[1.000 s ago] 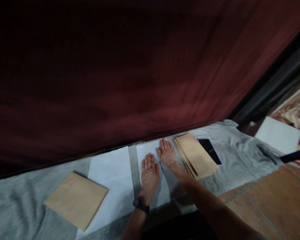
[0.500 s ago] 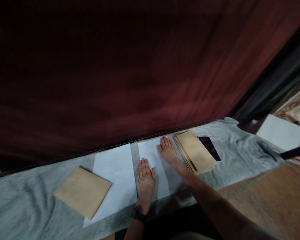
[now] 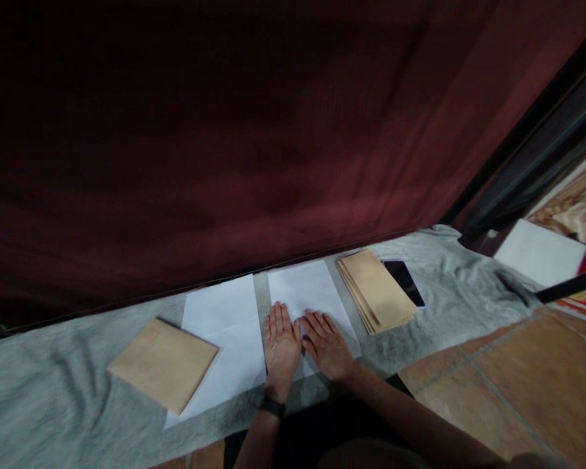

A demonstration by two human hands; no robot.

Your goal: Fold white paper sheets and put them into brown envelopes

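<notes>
A sheet of white paper [image 3: 305,284] lies on the grey cloth in front of me. My left hand [image 3: 282,345] rests flat on its left side, fingers together and stretched out, a dark band at the wrist. Flat on the lower right part of the same sheet is my right hand [image 3: 326,345], its fingers slightly spread and its thumb close to the left hand. Neither hand grips anything. Left of this sheet lies another white paper [image 3: 224,326], partly covered by a brown envelope [image 3: 163,365]. A fanned stack of brown envelopes [image 3: 378,290] lies to the right.
Grey cloth [image 3: 449,273] covers the long narrow surface. A phone [image 3: 404,281] lies just right of the envelope stack, partly under it. A dark red curtain [image 3: 273,163] hangs along the far edge. Tiled floor [image 3: 508,371] shows at the lower right.
My right hand has slid down the sheet from its upper right part towards me, near the left hand. My left hand stays in about the same place on the paper.
</notes>
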